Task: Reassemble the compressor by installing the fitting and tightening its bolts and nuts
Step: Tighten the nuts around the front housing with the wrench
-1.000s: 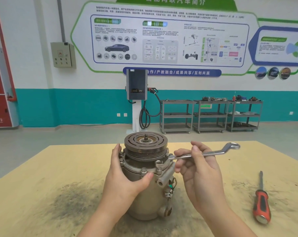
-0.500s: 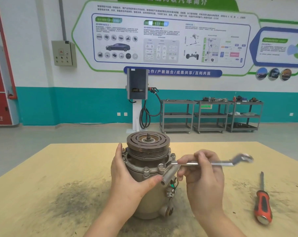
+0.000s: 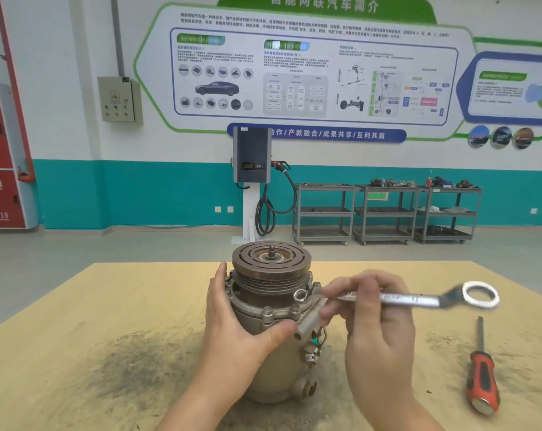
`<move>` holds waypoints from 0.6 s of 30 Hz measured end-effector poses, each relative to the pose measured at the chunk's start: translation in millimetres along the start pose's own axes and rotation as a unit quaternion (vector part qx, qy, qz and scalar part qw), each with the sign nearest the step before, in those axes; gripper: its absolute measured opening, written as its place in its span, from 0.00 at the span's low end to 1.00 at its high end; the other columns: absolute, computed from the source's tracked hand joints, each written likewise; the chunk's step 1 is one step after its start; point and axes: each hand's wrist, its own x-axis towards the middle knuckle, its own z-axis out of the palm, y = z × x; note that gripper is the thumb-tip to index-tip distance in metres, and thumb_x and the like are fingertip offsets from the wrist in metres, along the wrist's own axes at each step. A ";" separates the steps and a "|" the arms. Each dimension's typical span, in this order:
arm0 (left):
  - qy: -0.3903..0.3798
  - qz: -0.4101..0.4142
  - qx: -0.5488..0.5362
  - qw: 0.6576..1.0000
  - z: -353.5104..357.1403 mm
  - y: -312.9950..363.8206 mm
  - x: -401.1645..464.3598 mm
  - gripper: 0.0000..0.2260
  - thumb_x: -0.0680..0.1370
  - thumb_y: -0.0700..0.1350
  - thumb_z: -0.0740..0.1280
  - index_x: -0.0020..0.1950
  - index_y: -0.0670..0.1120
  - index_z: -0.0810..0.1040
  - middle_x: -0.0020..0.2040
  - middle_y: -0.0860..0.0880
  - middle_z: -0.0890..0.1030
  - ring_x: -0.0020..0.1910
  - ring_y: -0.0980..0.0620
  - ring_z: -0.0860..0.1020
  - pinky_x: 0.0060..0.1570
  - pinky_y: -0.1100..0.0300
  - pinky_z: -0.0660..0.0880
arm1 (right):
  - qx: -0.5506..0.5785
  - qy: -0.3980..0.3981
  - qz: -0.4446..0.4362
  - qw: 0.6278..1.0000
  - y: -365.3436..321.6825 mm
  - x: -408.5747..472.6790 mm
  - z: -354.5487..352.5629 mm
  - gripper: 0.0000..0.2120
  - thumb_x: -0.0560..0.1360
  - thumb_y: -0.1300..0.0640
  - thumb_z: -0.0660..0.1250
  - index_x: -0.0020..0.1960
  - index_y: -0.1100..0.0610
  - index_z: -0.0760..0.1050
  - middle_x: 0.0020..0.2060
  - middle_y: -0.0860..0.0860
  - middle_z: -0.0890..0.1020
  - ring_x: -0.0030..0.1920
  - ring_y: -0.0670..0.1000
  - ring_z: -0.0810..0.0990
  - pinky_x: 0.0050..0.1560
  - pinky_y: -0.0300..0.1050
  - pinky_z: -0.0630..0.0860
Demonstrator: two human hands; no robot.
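Steel wrench (image 3: 397,298) is pinched by the right hand (image 3: 377,334), its ring on a flange bolt (image 3: 300,295); compressor (image 3: 272,309) is gripped by the left hand (image 3: 232,331). Slippage could round the bolt.

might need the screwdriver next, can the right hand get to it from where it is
Probably yes, once it lets go of the wrench. The screwdriver lies alone on the table, on the right hand's own side, with nothing between them. For now that hand's grip is taken up by the wrench.

Bare tabletop (image 3: 108,306) left of compressor (image 3: 269,337); screwdriver (image 3: 481,371) at right.
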 end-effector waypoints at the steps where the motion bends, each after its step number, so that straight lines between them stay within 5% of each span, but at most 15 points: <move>1: 0.000 0.000 0.001 1.000 -0.1 0.1 0.0 0.50 0.50 0.74 0.74 0.61 0.83 0.43 0.75 0.63 0.59 0.74 0.61 0.60 0.74 0.52 0.59 | 0.032 0.031 0.063 0.997 0.2 4.4 -1.6 0.08 0.79 0.46 0.60 0.48 0.50 0.71 0.36 0.55 0.82 0.29 0.52 0.79 0.30 0.42 0.77; 7: -0.005 0.003 -0.002 1.000 0.3 -2.0 0.0 0.54 0.53 0.72 0.74 0.71 0.73 0.46 0.76 0.62 0.59 0.75 0.60 0.59 0.75 0.49 0.59 | 0.179 0.065 0.287 0.939 12.4 23.7 -13.9 0.03 0.82 0.63 0.55 0.52 0.60 0.67 0.31 0.57 0.81 0.24 0.49 0.75 0.24 0.40 0.74; 11: 0.001 0.012 0.008 1.000 0.5 -1.7 -0.8 0.50 0.54 0.72 0.73 0.65 0.79 0.43 0.75 0.63 0.59 0.74 0.61 0.59 0.74 0.54 0.59 | 0.214 0.041 0.349 0.912 14.1 29.3 -19.9 0.03 0.82 0.64 0.55 0.52 0.62 0.68 0.31 0.57 0.81 0.24 0.48 0.76 0.24 0.39 0.74; 13: 0.004 0.013 0.010 1.000 0.9 -1.5 -0.5 0.49 0.54 0.72 0.73 0.63 0.80 0.41 0.74 0.64 0.58 0.73 0.62 0.59 0.73 0.56 0.58 | 0.180 0.056 0.296 0.936 16.0 21.4 -16.5 0.03 0.82 0.64 0.55 0.51 0.60 0.67 0.31 0.57 0.81 0.25 0.50 0.75 0.24 0.41 0.74; 16: 0.008 0.010 -0.002 1.000 1.3 -2.3 0.2 0.52 0.54 0.72 0.73 0.69 0.75 0.43 0.73 0.64 0.59 0.73 0.62 0.59 0.72 0.57 0.58 | 0.043 0.068 0.069 0.994 17.9 -3.5 -4.3 0.06 0.82 0.56 0.56 0.49 0.50 0.70 0.34 0.57 0.82 0.28 0.53 0.78 0.30 0.44 0.76; 18: 0.005 0.006 -0.011 1.000 1.0 -3.0 0.3 0.55 0.53 0.72 0.73 0.73 0.71 0.45 0.74 0.61 0.59 0.74 0.60 0.59 0.74 0.54 0.59 | -0.012 0.032 -0.055 0.998 17.7 -14.3 2.2 0.05 0.82 0.49 0.59 0.49 0.43 0.72 0.38 0.53 0.83 0.31 0.52 0.80 0.32 0.41 0.77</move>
